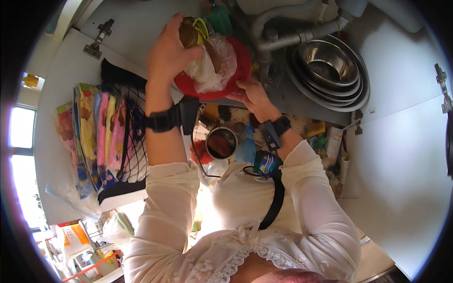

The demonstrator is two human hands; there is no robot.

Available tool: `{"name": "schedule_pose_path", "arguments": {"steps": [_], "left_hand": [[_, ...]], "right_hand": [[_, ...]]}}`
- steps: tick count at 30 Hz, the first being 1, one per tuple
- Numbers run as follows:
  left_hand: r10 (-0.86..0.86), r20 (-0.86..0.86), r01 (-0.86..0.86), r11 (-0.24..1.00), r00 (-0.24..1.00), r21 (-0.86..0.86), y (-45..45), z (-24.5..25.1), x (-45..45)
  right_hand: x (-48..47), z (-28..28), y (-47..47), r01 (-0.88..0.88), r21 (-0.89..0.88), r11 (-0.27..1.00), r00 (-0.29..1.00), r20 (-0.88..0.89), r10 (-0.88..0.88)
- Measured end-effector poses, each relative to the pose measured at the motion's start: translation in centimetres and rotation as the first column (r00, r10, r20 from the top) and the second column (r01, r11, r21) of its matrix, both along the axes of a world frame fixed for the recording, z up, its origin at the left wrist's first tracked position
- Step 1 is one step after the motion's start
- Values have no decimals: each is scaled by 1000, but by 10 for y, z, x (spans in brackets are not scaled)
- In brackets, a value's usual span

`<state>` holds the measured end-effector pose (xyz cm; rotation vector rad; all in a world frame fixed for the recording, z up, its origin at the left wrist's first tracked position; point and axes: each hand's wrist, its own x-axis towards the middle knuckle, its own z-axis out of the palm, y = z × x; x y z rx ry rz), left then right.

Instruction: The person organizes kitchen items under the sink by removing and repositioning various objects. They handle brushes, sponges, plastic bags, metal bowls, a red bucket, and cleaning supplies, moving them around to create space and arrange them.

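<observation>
My left hand [175, 53] grips a brown jar-like object [188, 32] with a yellow-green band, beside a crumpled clear plastic bag [216, 67]. The bag lies in or on a round red plastic basin or tray [241, 58]. With fingers under its near edge, my right hand [252, 93] holds the red piece. Both are inside an open cabinet under a sink. What the bag contains cannot be told.
Nested steel bowls [329, 63] stand at the right, beside grey drain pipes [283, 14]. Open cabinet doors flank me; packaged cloths [106, 123] hang on the left one. Below my hands are a metal pot [222, 142], a blue bag [246, 148] and a white can [333, 143].
</observation>
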<state>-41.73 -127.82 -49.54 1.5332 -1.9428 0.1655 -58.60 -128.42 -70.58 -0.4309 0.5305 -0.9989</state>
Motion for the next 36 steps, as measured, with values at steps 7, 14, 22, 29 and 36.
{"name": "schedule_pose_path", "arguments": {"steps": [7,14,22,29,36], "left_hand": [[-30,-177,4,990,984,-143,-124,-40,33],[6,-300,-19,999,954,-40,-218,-95,31],[-15,-276,13,1000,961,-9,-278,-144,38],[-29,-145,59,977,989,205,-299,-173,38],[-172,-41,177,955,984,240,-321,-213,48]], "right_hand": [[50,-22,-94,243,87,966,968,49,-248],[55,-38,-151,470,105,876,882,-35,-469],[69,-79,-202,539,-15,842,836,-113,-537],[81,-134,-246,501,77,862,804,-412,-430],[68,-221,-246,-36,-681,732,524,-636,-566]]}}
